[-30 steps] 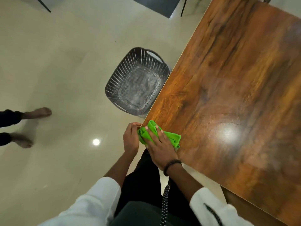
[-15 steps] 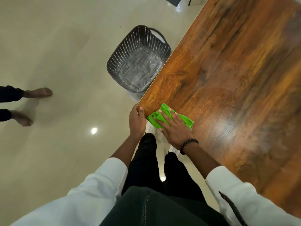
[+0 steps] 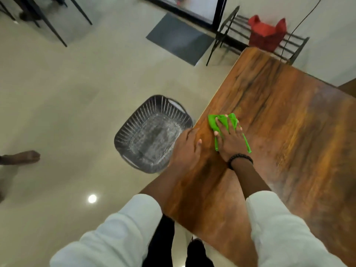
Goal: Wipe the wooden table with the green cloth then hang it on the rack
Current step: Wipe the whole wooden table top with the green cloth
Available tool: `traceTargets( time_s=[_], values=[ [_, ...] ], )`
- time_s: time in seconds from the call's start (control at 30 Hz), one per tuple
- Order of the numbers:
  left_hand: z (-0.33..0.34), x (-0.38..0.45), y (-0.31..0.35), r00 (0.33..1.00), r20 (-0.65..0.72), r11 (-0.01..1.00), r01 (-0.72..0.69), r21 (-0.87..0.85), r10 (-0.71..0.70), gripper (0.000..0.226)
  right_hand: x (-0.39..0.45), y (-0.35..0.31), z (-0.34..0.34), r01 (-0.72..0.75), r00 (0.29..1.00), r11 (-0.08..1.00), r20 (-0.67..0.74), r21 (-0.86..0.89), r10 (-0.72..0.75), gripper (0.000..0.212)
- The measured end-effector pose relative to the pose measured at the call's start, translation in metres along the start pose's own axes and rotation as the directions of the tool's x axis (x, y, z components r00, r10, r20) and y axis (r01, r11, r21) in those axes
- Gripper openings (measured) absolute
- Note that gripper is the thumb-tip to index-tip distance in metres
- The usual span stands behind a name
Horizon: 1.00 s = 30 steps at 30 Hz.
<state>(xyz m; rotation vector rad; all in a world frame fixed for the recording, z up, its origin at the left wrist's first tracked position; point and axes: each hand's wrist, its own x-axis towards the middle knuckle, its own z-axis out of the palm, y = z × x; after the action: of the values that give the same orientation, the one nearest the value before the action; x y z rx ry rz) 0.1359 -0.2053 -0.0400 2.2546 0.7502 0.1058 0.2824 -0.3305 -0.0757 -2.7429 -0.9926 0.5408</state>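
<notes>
Cloth, bright green [image 3: 213, 123], lies bunched on the wooden table [image 3: 289, 132], pinned flat under the right hand [image 3: 228, 140]. Fingers [image 3: 219, 125] of that hand are spread and extended, pressing down on the fabric, not curled around it; green shows past the fingertips on the far side and trails out beside the little finger toward the wrist. A black bead bracelet [image 3: 239, 158] sits on the right wrist. Left hand [image 3: 185, 146] rests at the table's left edge, just beside the cloth but not touching it, fingers loosely extended over the wood, thumb on top, holding nothing. Both arms wear white sleeves [image 3: 123, 226].

Off the left hand's knuckle side, down on the pale tiled floor [image 3: 67, 103], a dark slatted plastic basket [image 3: 150, 135] stands close to the table edge. Well beyond the right fingertips, past the table's far corner, a black metal rack [image 3: 235, 27] stands against the wall with a red bag [image 3: 264, 33] on it. A grey doormat [image 3: 179, 38] lies further left of the rack. Far to the left of both hands, another person's bare foot [image 3: 23, 157] is on the floor. Frame is motion-blurred.
</notes>
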Motion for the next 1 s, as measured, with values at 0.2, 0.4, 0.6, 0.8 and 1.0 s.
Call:
traceTargets(
  time_s=[0.2,0.4,0.6,0.8,1.0],
  values=[
    [0.019,0.088,0.02,0.99,0.059,0.991,-0.127,0.027,0.125,0.047,0.006,-0.001,-0.006,-0.151,0.974,0.985,-0.155,0.086,0.163,0.055],
    [0.036,0.128,0.035,0.996,0.087,0.992,0.024,-0.127,-0.013,0.046,-0.061,0.002,0.009,-0.163,0.984,0.979,-0.058,0.12,0.171,0.052],
    [0.047,0.127,0.04,0.997,-0.008,0.983,0.079,-0.166,-0.082,0.047,0.077,0.058,-0.038,-0.15,0.973,0.984,-0.163,0.094,0.164,0.053],
    [0.051,0.159,0.053,0.984,-0.03,0.966,0.164,-0.199,-0.173,0.046,0.185,0.063,-0.072,-0.155,0.971,0.981,-0.163,0.116,0.173,0.052],
    [0.046,0.164,0.069,0.928,-0.12,0.88,0.285,-0.38,-0.353,0.033,0.088,0.017,-0.039,0.276,0.96,0.955,-0.073,0.112,-0.27,0.052]
  ],
)
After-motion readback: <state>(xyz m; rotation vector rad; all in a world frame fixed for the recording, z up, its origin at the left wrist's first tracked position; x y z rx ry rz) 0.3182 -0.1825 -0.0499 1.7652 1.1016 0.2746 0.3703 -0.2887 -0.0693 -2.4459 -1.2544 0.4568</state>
